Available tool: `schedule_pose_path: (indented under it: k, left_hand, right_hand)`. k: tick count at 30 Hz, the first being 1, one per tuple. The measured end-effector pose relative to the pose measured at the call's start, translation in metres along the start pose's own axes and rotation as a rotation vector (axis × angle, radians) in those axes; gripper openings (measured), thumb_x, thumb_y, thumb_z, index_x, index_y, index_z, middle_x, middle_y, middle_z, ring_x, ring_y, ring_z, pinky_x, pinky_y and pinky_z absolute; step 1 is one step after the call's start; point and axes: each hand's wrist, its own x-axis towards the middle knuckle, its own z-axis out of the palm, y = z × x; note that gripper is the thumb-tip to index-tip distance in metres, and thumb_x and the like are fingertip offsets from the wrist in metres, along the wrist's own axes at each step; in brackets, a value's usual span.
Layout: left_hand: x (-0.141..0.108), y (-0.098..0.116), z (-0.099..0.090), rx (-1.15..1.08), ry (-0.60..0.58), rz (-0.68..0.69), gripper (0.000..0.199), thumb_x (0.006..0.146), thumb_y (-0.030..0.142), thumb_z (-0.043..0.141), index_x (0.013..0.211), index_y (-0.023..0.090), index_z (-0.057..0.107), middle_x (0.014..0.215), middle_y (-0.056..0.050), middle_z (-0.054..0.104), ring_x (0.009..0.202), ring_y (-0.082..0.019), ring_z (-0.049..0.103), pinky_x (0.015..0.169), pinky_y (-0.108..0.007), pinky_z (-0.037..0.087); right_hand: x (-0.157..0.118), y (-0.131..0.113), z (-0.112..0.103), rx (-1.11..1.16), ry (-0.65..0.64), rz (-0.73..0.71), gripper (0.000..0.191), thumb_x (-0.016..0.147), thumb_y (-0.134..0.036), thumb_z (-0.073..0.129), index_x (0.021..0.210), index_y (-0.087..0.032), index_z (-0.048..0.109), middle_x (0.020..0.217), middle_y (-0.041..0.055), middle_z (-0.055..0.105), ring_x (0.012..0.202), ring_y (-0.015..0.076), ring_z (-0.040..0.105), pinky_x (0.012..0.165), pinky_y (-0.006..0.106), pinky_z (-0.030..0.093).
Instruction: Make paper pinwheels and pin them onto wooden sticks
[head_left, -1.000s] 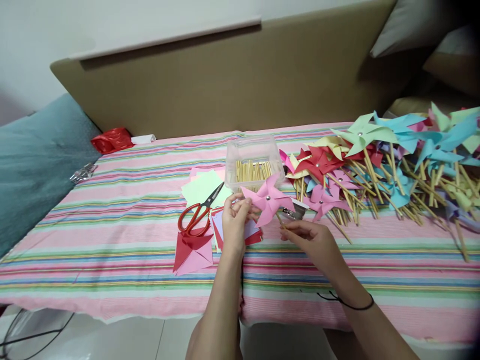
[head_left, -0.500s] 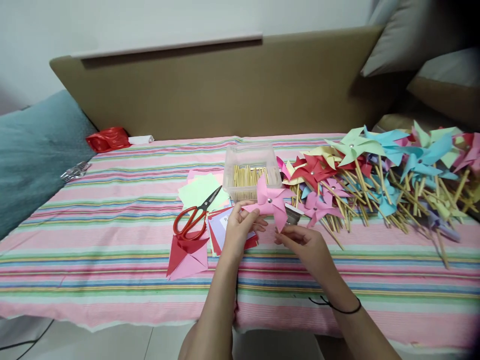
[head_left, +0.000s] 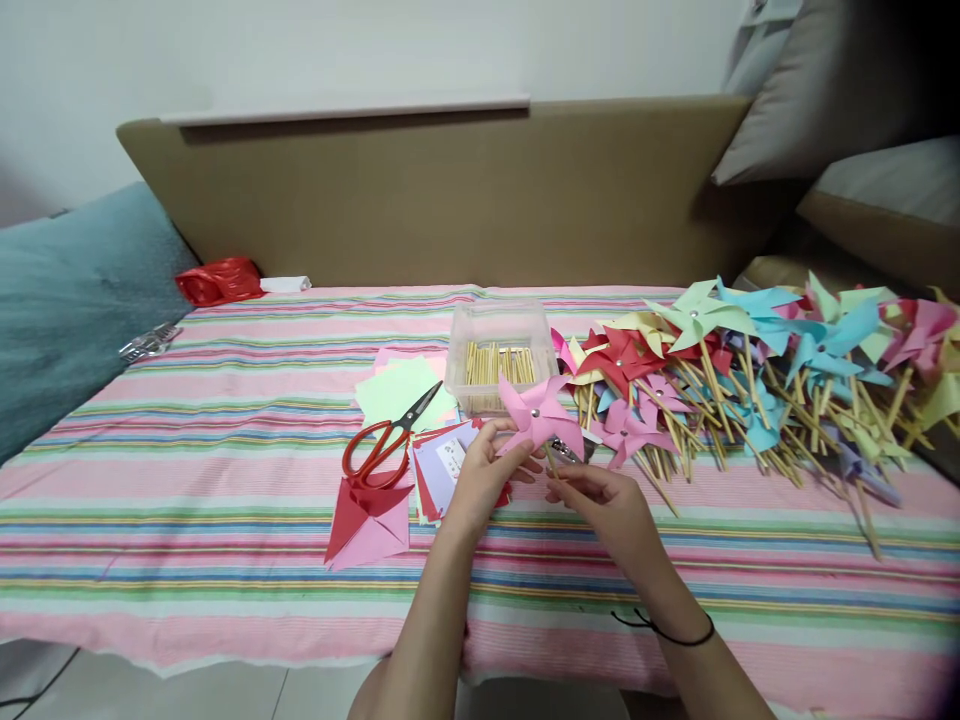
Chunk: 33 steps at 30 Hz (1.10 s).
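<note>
Moved since the earlier frame: pink four-bladed paper pinwheel point(head_left: 546, 410), its blades turned so that the slim tan stick point(head_left: 551, 460) shows below. Location: raised above the pink multi-striped cloth point(head_left: 225, 480), between the hands. Right hand point(head_left: 609, 505): thumb and forefinger pinched on the stick. Left hand point(head_left: 486, 472): partly open, thumb at the lower-left blade point(head_left: 514, 440); whether it grips cannot be told. Step, apparently: adjusting or trying the blades. Next move, as judged: stick steady, blades free. Beyond: clear plastic box point(head_left: 456, 385); at right, heap of multicoloured paper pinwheels point(head_left: 699, 313).

I'm seeing a pink folded-paper pinwheel point(head_left: 541, 408) held up, silvery round dot point(head_left: 535, 412) at its centre, spread open facing me, thin tan stick point(head_left: 551, 460) angled down.
</note>
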Motion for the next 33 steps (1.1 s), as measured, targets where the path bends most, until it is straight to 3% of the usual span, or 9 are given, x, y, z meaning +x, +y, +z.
schedule_pose_path:
  k: [4,7,10,13,18,23,33]
  left_hand:
    - [0.003,0.001,-0.004,-0.015,0.064,0.032,0.034,0.077,0.041,0.071,0.097,0.019,0.055,0.077,-0.003,0.071,0.067,-0.016,0.069,0.061,-0.025,0.051]
    - [0.004,0.005,-0.010,-0.028,0.147,0.131,0.035,0.075,0.041,0.072,0.096,0.019,0.054,0.096,-0.007,0.074,0.079,-0.019,0.071,0.069,-0.028,0.053]
    - [0.003,0.010,-0.017,-0.011,0.237,0.233,0.035,0.075,0.042,0.072,0.095,0.018,0.055,0.095,-0.009,0.075,0.079,-0.019,0.071,0.071,-0.030,0.053]
    - [0.002,0.015,-0.025,0.051,0.291,0.280,0.037,0.073,0.043,0.073,0.094,0.017,0.056,0.088,-0.007,0.075,0.072,-0.017,0.070,0.070,-0.029,0.052]
    - [0.003,0.019,-0.042,0.108,0.355,0.295,0.042,0.067,0.047,0.076,0.092,0.018,0.057,0.081,-0.006,0.074,0.067,-0.017,0.068,0.067,-0.028,0.051]
    - [0.001,0.026,-0.050,0.133,0.399,0.277,0.044,0.067,0.048,0.075,0.093,0.017,0.057,0.080,-0.006,0.074,0.068,-0.017,0.068,0.067,-0.029,0.052]
    - [0.001,0.025,-0.052,0.090,0.443,0.332,0.039,0.068,0.042,0.075,0.093,0.017,0.060,0.077,-0.004,0.073,0.066,-0.016,0.068,0.065,-0.026,0.050]
  right_hand:
    - [0.003,-0.003,-0.004,-0.032,0.070,-0.043,0.033,0.074,-0.046,0.074,0.084,-0.015,0.075,0.068,0.0083,0.074,0.066,0.0227,0.071,0.062,0.033,0.058]
    - [0.006,-0.010,-0.012,-0.028,0.209,-0.142,0.031,0.076,-0.045,0.072,0.085,-0.016,0.075,0.069,0.0075,0.074,0.064,0.0211,0.070,0.062,0.033,0.058]
    - [0.009,-0.020,-0.026,-0.042,0.381,-0.238,0.030,0.076,-0.044,0.072,0.088,-0.017,0.075,0.071,0.0068,0.074,0.065,0.0210,0.070,0.064,0.035,0.059]
    - [0.013,-0.031,-0.052,-0.068,0.573,-0.308,0.032,0.075,-0.043,0.072,0.091,-0.016,0.075,0.077,0.0078,0.075,0.068,0.0221,0.070,0.064,0.036,0.058]
    - [0.024,-0.055,-0.115,-0.221,0.831,-0.335,0.034,0.072,-0.046,0.072,0.087,-0.016,0.075,0.071,0.0075,0.073,0.066,0.0224,0.068,0.065,0.035,0.054]
    - [0.039,-0.072,-0.159,-0.411,0.851,-0.247,0.035,0.069,-0.051,0.070,0.075,-0.017,0.074,0.065,0.0072,0.071,0.058,0.0222,0.064,0.053,0.031,0.046]
    - [0.082,-0.083,-0.194,-0.619,0.924,-0.150,0.037,0.073,-0.048,0.063,0.064,-0.013,0.073,0.055,0.0069,0.068,0.051,0.0193,0.057,0.058,0.032,0.040]
